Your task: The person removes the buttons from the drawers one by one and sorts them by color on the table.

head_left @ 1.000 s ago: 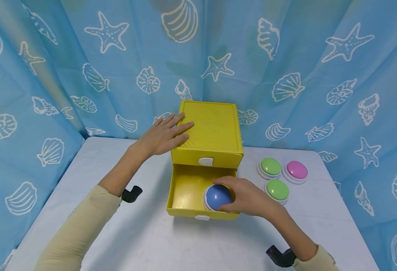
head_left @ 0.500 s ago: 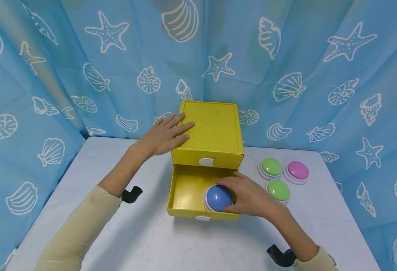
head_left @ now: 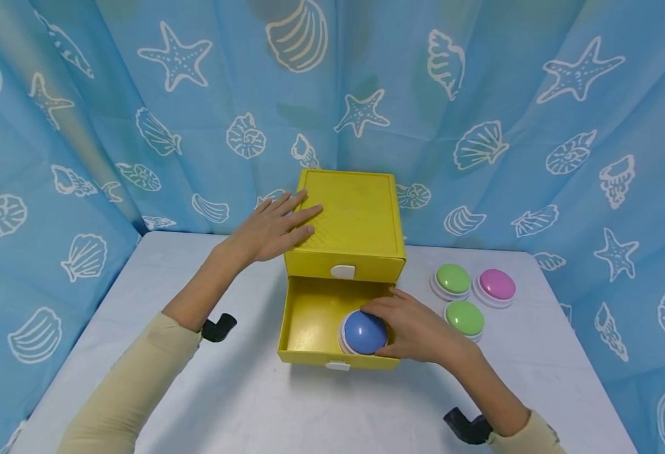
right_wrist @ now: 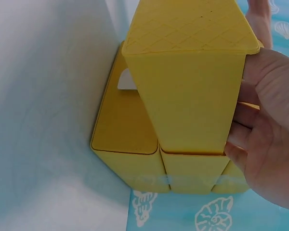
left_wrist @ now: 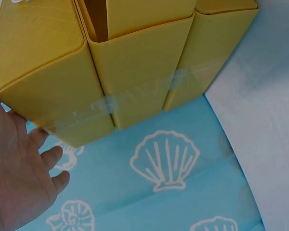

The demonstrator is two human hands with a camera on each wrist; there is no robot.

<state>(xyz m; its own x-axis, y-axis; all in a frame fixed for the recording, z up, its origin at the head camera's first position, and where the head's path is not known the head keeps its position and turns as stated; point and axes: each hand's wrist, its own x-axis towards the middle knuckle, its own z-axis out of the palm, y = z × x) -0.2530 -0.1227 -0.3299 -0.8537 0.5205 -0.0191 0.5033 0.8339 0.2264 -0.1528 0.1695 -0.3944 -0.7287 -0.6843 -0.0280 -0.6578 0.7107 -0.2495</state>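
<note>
Right grip — wider than before, hold on blue light unclear, left grip outspread

We see the left hand at the left edge, palm toward us, its fingers slightly spread and touching the yellow box. A strip of clear tape crosses the three parts of the box. Below it shows a blue cloth with white shell prints; to the right we make out a pale counter.
</note>
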